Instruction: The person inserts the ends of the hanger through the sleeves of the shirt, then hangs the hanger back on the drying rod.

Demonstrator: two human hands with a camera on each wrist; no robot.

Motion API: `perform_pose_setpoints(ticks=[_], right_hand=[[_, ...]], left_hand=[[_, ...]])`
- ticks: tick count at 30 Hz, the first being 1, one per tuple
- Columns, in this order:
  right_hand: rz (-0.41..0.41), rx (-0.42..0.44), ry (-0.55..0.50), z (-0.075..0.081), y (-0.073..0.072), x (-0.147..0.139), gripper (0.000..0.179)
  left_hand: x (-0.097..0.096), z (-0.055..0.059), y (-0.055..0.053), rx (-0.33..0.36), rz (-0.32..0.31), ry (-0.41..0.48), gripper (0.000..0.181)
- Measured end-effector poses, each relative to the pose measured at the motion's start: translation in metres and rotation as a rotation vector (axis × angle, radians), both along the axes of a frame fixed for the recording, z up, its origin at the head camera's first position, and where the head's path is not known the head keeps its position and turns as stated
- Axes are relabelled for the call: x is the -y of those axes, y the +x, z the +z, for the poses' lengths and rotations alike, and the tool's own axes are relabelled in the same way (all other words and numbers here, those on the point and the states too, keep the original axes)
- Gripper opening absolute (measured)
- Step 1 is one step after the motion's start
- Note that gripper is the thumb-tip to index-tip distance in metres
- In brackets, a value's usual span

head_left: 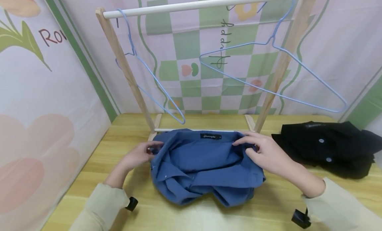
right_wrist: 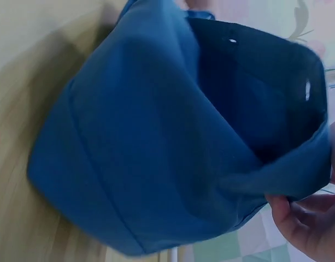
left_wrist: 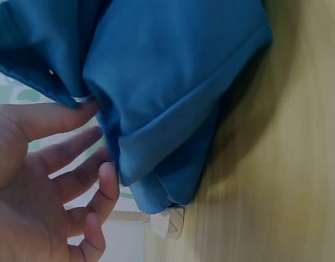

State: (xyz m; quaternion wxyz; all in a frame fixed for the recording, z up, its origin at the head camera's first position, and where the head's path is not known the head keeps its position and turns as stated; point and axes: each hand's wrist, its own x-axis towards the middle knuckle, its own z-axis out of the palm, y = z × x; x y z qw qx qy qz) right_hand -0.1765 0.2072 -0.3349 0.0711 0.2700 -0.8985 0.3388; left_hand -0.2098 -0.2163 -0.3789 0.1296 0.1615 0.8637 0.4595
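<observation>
A crumpled blue shirt (head_left: 209,158) stands bunched on the table in the head view, its neck side spread toward me and a small black label (head_left: 210,136) at the far edge. At its left side, my left hand (head_left: 140,155) pinches the cloth; in the left wrist view the thumb (left_wrist: 74,115) lies at the fabric edge, with the other fingers bent behind. On the right, my right hand (head_left: 265,150) grips the shirt's upper edge. Buttonholes show along the opened band in the right wrist view, where part of the right hand (right_wrist: 306,218) is cut off.
Behind the shirt stands a wooden rack with a white rod (head_left: 191,5). Two blue wire hangers hang from it, a left hanger (head_left: 158,82) and a right hanger (head_left: 238,78). A folded black garment (head_left: 316,148) with buttons lies right on the wooden table (head_left: 113,151). Printed cloth walls enclose the area.
</observation>
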Motion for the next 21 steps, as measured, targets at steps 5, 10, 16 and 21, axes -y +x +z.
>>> perform_pose_setpoints(ticks=[5,10,16,21], right_hand=[[0.028,0.099,-0.051,0.006,0.000,0.000,0.039],[0.022,0.138,-0.049,0.008,0.000,-0.001,0.038],[0.009,0.178,-0.096,0.010,-0.001,-0.001,0.037],[0.001,0.174,-0.110,0.010,-0.002,-0.003,0.037]], left_hand=[[0.001,-0.002,0.000,-0.056,-0.031,-0.097,0.013],[0.001,0.003,0.002,-0.122,0.057,-0.090,0.005],[0.001,0.015,0.006,-0.162,0.154,-0.008,0.009],[-0.002,0.031,0.015,-0.123,0.147,0.128,0.015]])
